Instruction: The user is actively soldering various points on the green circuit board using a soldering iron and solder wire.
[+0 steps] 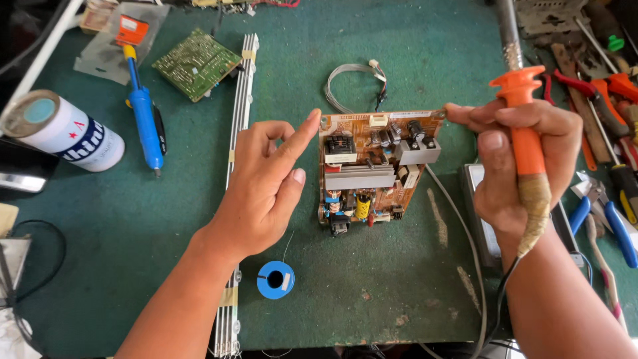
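The right hand (pixel 525 166) gripped an orange soldering iron (pixel 525 133), fingertip touching the brown circuit board (pixel 375 166) lying at twelve o'clock from the solder spool (pixel 275 279); the empty left hand (pixel 266 186) pointed, risking a burn should the iron slip.

An orange-handled soldering iron (pixel 525 133) stands upright in the right hand's (pixel 518 166) fist, metal shaft upward. An orange-brown circuit board (pixel 375 166), crowded with components, lies flat between both hands; the left hand's (pixel 266 193) forefinger points at its upper left corner.
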